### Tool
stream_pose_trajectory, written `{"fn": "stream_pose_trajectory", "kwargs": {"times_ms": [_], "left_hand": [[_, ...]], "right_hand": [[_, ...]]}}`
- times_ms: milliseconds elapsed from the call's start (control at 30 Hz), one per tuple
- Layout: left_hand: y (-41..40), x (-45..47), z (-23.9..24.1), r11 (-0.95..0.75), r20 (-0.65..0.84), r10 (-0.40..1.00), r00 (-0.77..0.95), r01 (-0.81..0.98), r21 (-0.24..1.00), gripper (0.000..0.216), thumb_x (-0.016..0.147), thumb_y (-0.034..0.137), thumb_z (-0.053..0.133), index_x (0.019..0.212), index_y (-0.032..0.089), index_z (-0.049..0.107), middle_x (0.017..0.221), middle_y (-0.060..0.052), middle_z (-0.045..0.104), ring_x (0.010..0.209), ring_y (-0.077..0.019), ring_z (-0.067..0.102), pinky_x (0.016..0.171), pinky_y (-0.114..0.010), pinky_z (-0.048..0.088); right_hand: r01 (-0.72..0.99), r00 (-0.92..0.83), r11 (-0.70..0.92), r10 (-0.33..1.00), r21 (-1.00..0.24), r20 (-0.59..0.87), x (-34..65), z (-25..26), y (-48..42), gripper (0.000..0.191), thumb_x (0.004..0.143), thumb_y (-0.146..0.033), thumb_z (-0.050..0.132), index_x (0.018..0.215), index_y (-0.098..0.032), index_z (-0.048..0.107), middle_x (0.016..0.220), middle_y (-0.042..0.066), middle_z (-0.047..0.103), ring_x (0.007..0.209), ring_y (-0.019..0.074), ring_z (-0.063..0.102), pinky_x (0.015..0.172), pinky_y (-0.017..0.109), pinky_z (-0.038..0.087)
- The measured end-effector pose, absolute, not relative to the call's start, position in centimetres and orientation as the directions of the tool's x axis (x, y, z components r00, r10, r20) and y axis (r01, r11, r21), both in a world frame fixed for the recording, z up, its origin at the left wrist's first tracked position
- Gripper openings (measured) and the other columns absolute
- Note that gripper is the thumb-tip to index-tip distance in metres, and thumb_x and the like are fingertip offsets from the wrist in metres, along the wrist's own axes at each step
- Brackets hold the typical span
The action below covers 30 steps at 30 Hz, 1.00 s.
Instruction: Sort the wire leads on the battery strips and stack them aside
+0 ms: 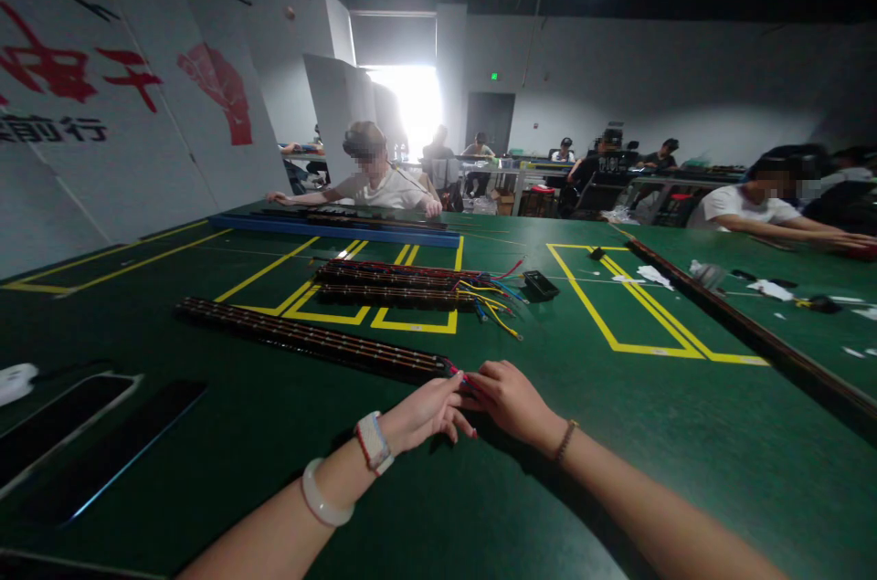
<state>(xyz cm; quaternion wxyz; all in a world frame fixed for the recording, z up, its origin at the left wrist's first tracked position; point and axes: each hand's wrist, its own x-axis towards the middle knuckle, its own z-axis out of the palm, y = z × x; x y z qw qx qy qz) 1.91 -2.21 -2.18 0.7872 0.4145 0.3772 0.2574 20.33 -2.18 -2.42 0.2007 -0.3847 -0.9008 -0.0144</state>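
A long dark bar with copper-coloured lines (308, 338) lies slantwise on the green table, its near end pointing at my hands. Short red and blue wires (452, 368) come out of that end. My left hand (426, 411) pinches the wires between thumb and forefinger, its other fingers loosely bent. Against it, my right hand (511, 399) is closed on the same wires from the right; its fingertips are partly hidden. Beyond lies a stack of similar bars (390, 292), with yellow, blue and red wires (497, 301) ending in ring terminals.
A small black box (540, 285) sits right of the stack. Two phone-like slabs (130, 448) lie at left. Another long bar (740, 333) runs along the right, near paper scraps (771, 290). A co-worker (376, 183) sits across the table behind a blue tray (411, 237).
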Motion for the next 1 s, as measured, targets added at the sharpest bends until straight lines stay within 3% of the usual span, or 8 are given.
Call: {"fn": "stream_pose_trajectory", "kwargs": {"times_ms": [133, 367, 467, 633, 767, 1000], "left_hand": [[-2.1, 2.2, -2.5, 0.514, -0.361, 0.757, 0.545, -0.154, 0.844, 0.033, 0.089, 0.045, 0.051, 0.096, 0.013, 0.053, 0.077, -0.005, 0.065, 0.053, -0.0101, 0.063, 0.04, -0.016, 0.036], [-2.3, 2.5, -2.4, 0.479, -0.378, 0.794, 0.477, -0.105, 0.872, 0.032, 0.087, 0.04, 0.055, 0.073, 0.012, 0.054, 0.053, 0.0, 0.056, 0.043, -0.0067, 0.054, 0.039, -0.016, 0.027], [-2.3, 2.4, -2.4, 0.471, -0.383, 0.788, 0.483, -0.07, 0.88, 0.034, 0.086, 0.044, 0.055, 0.074, 0.012, 0.054, 0.054, 0.0, 0.057, 0.04, -0.0056, 0.051, 0.039, -0.017, 0.026], [-2.4, 2.4, -2.4, 0.462, -0.358, 0.789, 0.5, -0.097, 0.882, 0.033, 0.086, 0.046, 0.055, 0.088, 0.013, 0.054, 0.075, -0.004, 0.065, 0.054, -0.0095, 0.062, 0.039, -0.017, 0.029], [-2.6, 2.4, -2.3, 0.481, -0.393, 0.779, 0.488, -0.063, 0.875, 0.036, 0.09, 0.047, 0.048, 0.09, 0.012, 0.056, 0.073, -0.006, 0.066, 0.056, -0.0111, 0.064, 0.04, -0.017, 0.033], [-2.6, 2.0, -1.9, 0.526, -0.402, 0.724, 0.56, -0.072, 0.847, 0.045, 0.091, 0.051, 0.042, 0.096, 0.009, 0.059, 0.095, -0.015, 0.069, 0.057, -0.0107, 0.064, 0.04, -0.017, 0.035]], "right_hand": [[0.655, -0.734, 0.742, 0.582, 0.139, 0.352, 20.1, -2.4, -2.9, 0.018, 0.09, -0.017, 0.052, 0.104, -0.013, 0.061, 0.084, 0.008, 0.058, 0.076, 0.0185, 0.051, 0.072, 0.032, 0.038], [0.632, -0.773, 0.736, 0.578, 0.243, 0.259, 18.8, -1.0, -4.4, 0.016, 0.085, -0.019, 0.054, 0.098, -0.012, 0.062, 0.086, 0.01, 0.058, 0.079, 0.0218, 0.051, 0.072, 0.036, 0.039], [0.685, -0.727, 0.697, 0.636, 0.212, 0.257, 18.4, -0.4, -4.7, 0.016, 0.087, -0.023, 0.054, 0.097, -0.013, 0.061, 0.086, 0.01, 0.06, 0.08, 0.0225, 0.053, 0.072, 0.036, 0.039], [0.787, -0.609, 0.615, 0.761, 0.048, 0.225, 18.6, 0.0, -4.2, 0.015, 0.092, -0.026, 0.051, 0.095, -0.017, 0.062, 0.08, 0.006, 0.065, 0.069, 0.0176, 0.059, 0.065, 0.03, 0.039], [0.792, -0.584, 0.608, 0.779, -0.049, 0.227, 19.7, 0.1, -2.9, 0.016, 0.092, -0.022, 0.05, 0.091, -0.02, 0.065, 0.076, 0.004, 0.066, 0.066, 0.0159, 0.06, 0.061, 0.027, 0.038], [0.872, -0.441, 0.488, 0.81, -0.028, 0.388, 21.0, -0.9, -0.3, 0.016, 0.093, -0.025, 0.05, 0.093, -0.019, 0.065, 0.079, 0.005, 0.067, 0.077, 0.0179, 0.059, 0.071, 0.028, 0.038]]}}
